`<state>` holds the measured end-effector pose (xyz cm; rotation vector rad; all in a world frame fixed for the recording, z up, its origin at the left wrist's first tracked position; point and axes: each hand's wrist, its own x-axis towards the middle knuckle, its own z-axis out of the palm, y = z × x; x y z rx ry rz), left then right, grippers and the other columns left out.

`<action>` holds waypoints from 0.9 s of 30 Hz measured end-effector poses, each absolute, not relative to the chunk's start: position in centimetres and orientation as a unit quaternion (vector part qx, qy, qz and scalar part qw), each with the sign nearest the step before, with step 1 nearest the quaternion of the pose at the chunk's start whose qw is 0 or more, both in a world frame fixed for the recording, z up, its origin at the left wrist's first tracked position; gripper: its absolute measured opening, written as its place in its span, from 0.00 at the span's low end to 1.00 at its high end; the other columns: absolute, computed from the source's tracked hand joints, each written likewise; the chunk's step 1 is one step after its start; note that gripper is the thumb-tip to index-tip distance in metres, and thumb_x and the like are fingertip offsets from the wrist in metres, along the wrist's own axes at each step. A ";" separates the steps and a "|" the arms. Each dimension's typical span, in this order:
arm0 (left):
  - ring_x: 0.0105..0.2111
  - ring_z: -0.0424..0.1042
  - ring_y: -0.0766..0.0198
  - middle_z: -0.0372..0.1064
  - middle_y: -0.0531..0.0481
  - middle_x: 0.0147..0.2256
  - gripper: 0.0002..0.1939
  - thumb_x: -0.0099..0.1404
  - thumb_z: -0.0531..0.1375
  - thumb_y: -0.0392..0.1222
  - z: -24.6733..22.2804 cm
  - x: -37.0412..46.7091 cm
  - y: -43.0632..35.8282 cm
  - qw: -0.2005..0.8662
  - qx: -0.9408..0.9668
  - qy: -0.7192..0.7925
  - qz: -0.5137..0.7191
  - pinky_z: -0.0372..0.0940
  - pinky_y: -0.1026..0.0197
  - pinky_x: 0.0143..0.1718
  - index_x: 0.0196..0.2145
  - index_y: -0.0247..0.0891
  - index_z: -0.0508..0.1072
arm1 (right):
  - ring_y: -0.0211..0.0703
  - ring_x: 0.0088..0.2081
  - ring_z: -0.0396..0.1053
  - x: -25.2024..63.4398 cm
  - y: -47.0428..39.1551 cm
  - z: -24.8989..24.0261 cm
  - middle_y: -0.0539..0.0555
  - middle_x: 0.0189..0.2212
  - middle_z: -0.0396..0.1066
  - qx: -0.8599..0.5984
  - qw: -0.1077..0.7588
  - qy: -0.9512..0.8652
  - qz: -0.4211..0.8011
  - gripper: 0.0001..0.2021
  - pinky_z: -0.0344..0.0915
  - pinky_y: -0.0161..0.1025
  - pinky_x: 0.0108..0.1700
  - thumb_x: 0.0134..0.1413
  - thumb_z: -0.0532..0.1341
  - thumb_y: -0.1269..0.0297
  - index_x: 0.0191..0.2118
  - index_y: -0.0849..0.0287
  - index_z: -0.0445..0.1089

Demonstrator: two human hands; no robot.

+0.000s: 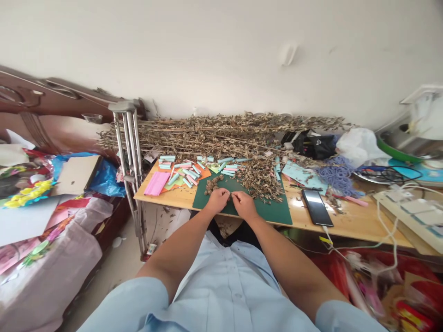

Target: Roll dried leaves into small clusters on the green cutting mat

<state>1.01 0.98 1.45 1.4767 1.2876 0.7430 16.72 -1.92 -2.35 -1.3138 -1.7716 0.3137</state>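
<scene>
My left hand [218, 200] and my right hand [243, 204] meet over the front part of a green cutting mat [273, 213]. Fingers of both are pinched together, fingertips nearly touching. Between them is perhaps a bit of dried leaf, too small to make out clearly. Just beyond my left hand lies a small clump of crumbled dried leaves [212, 184]. A larger heap of dried leaves [261, 180] covers the mat's right side, past my right hand. Several light blue and pink paper rolls [190, 174] lie at the mat's back left.
Long bundles of dried stalks [207, 133] line the wall. A phone [317, 208] with a cable, blue yarn [337, 174] and a power strip [411, 207] occupy the right side. Crutches [130, 157] stand at the left table edge, beside pink paper [157, 183].
</scene>
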 end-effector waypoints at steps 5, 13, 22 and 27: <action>0.18 0.61 0.70 0.62 0.55 0.16 0.13 0.65 0.55 0.43 2.2 0.9 0.9 0.517 0.601 0.528 0.304 0.55 0.66 0.23 0.26 0.35 0.71 | 0.48 0.41 0.75 16.4 -2.1 -2.4 0.58 0.37 0.77 -0.501 0.429 -0.745 0.100 0.12 0.71 0.43 0.48 0.68 0.53 0.67 0.42 0.58 0.75; 0.18 0.61 0.70 0.63 0.55 0.17 0.17 0.64 0.58 0.52 1.7 0.2 0.9 0.533 0.621 0.489 0.303 0.55 0.66 0.23 0.27 0.35 0.71 | 0.47 0.39 0.73 16.5 -2.2 -2.1 0.56 0.34 0.76 -0.494 0.441 -0.742 0.103 0.09 0.70 0.42 0.45 0.66 0.56 0.68 0.38 0.56 0.74; 0.19 0.63 0.69 0.64 0.55 0.19 0.16 0.64 0.58 0.52 1.3 0.1 0.9 0.532 0.631 0.478 0.299 0.56 0.65 0.25 0.29 0.35 0.73 | 0.44 0.33 0.70 16.6 -2.3 -1.9 0.54 0.32 0.73 -0.561 0.450 -0.683 0.127 0.09 0.67 0.40 0.40 0.65 0.56 0.62 0.36 0.57 0.71; 0.20 0.63 0.69 0.64 0.54 0.19 0.19 0.64 0.59 0.55 1.1 -0.1 0.9 0.544 0.626 0.465 0.311 0.56 0.65 0.26 0.30 0.35 0.73 | 0.45 0.31 0.70 16.8 -2.3 -1.8 0.54 0.29 0.73 -0.586 0.466 -0.649 0.133 0.11 0.67 0.41 0.38 0.66 0.55 0.59 0.35 0.56 0.70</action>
